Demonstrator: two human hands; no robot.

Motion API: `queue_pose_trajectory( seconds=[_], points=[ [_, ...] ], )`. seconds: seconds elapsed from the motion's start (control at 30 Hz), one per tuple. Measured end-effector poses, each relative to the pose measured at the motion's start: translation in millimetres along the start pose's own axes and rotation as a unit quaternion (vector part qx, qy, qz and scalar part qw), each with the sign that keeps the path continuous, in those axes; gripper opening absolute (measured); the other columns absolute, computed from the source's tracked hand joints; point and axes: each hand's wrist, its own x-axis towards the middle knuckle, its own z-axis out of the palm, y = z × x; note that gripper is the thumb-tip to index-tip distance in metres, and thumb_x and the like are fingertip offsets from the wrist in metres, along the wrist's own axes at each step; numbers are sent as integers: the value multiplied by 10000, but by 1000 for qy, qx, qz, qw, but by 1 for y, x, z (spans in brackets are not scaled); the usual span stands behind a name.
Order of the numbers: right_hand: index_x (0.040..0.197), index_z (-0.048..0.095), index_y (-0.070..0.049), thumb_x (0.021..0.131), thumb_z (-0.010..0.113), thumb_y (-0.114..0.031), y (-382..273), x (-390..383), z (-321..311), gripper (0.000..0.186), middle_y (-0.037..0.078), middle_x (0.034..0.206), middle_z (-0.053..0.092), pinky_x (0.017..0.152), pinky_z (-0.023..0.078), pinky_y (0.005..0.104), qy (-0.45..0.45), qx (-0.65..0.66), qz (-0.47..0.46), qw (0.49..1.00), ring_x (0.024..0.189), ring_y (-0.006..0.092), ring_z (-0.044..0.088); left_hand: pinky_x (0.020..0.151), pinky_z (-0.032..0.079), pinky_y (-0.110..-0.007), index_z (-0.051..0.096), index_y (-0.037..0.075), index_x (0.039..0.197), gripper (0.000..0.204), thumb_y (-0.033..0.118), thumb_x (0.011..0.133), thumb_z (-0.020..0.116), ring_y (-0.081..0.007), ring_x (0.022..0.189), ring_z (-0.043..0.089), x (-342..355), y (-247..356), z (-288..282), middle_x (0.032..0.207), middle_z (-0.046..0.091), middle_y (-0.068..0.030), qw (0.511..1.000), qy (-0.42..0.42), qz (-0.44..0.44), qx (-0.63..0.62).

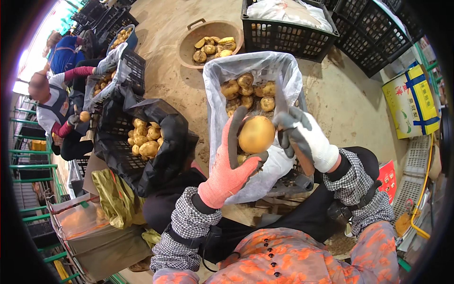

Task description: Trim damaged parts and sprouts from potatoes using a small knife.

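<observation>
My left hand (228, 165), in a pink glove with grey palm, grips a large potato (256, 135) from the side and below. My right hand (305, 137), in a white and grey glove, is closed around a knife (304, 161) with its blade upright beside the potato. Both hands are over a crate lined with clear plastic (213, 75), where brown potatoes (245, 85) lie. To the left, a crate lined with black plastic (170, 118) holds several paler potatoes (148, 147).
A tan basin (189, 35) of potatoes and a black crate (279, 40) are ahead. Stacked crates (364, 38) and a yellow box (409, 102) stand right. Co-workers (52, 102) sit at left among crates and tubs. A yellow-green bag (111, 194) lies left.
</observation>
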Motion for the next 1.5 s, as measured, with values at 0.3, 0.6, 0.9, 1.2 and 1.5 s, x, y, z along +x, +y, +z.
queue_pose_trajectory(
  seconds=[0.3, 0.6, 0.9, 1.2, 1.5],
  points=[
    [1115, 557, -36, 875, 712, -250, -3, -3, -7, 357, 17, 773, 574, 542, 449, 221, -84, 22, 58, 994, 637, 85, 542, 1064, 361, -347, 320, 6, 1449, 761, 30, 773, 669, -223, 1283, 461, 1, -5, -8, 1357, 492, -169, 962, -46, 31, 268],
    [1304, 498, -19, 823, 727, -97, -3, -2, -3, 539, 47, 1155, 602, 790, 477, 242, -89, -104, -99, 986, 880, 91, 577, 1031, 413, -325, 308, 52, 1454, 737, -8, 786, 615, -190, 1241, 491, 3, 4, -5, 1376, 453, -97, 977, 1, -163, -137],
    [933, 541, -52, 997, 481, -391, 1, -15, -1, 350, -25, 600, 486, 473, 352, 220, -49, -171, 46, 983, 513, 41, 440, 1047, 371, -306, 290, 48, 1455, 753, -12, 790, 638, -170, 1242, 454, 2, -4, 0, 1363, 435, -101, 998, 15, -58, 0],
    [942, 560, -16, 960, 540, -323, 8, -13, -2, 309, 54, 605, 540, 502, 422, 331, -97, -261, -1, 960, 532, 166, 533, 1067, 352, -328, 285, 22, 1452, 762, 10, 777, 640, -205, 1273, 435, 2, -11, 3, 1374, 433, -136, 992, 20, -10, 121],
    [900, 579, -55, 964, 522, -457, 0, -14, 7, 411, 1, 625, 521, 466, 362, 212, -48, -69, 84, 993, 514, 68, 468, 1068, 352, -338, 346, -2, 1420, 707, -2, 774, 634, -212, 1273, 445, 1, -5, 4, 1372, 455, -149, 998, 63, -18, 13]
  ],
)
